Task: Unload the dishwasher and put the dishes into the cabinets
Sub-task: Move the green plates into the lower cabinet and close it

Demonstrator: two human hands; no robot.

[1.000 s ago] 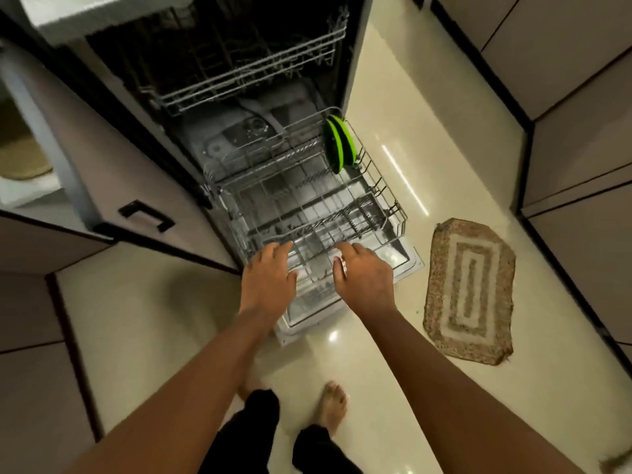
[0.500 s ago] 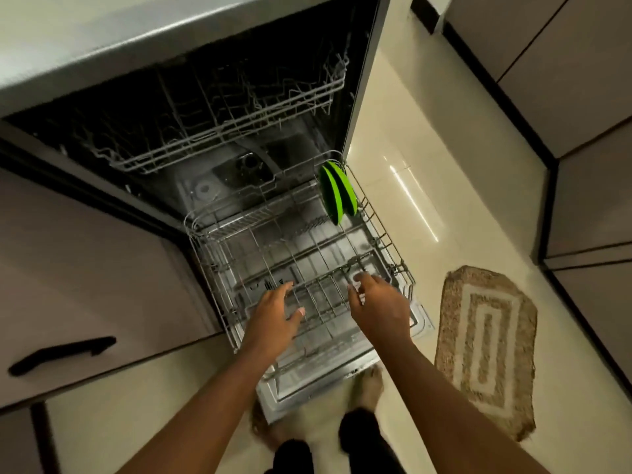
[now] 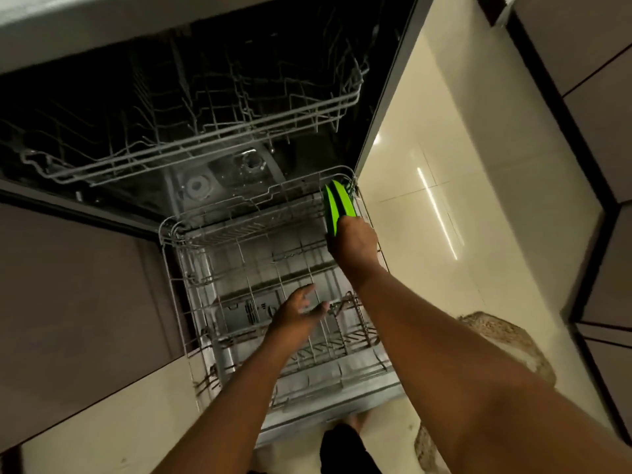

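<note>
Her right hand (image 3: pixel 354 242) has left the rack's front edge and now closes its grip on the green plates (image 3: pixel 337 208) standing at the far right corner of the lower rack (image 3: pixel 239 254); the left hand (image 3: pixel 299 311) hovers open. Lifting out looks next.

I see the pulled-out grey wire bottom rack (image 3: pixel 239 261) of the open dishwasher. Two bright green round plates (image 3: pixel 337 205) stand on edge at its far right corner. The shiny cream tile floor (image 3: pixel 427 206) holds a brown woven mat (image 3: pixel 513 340) on the right.
</note>
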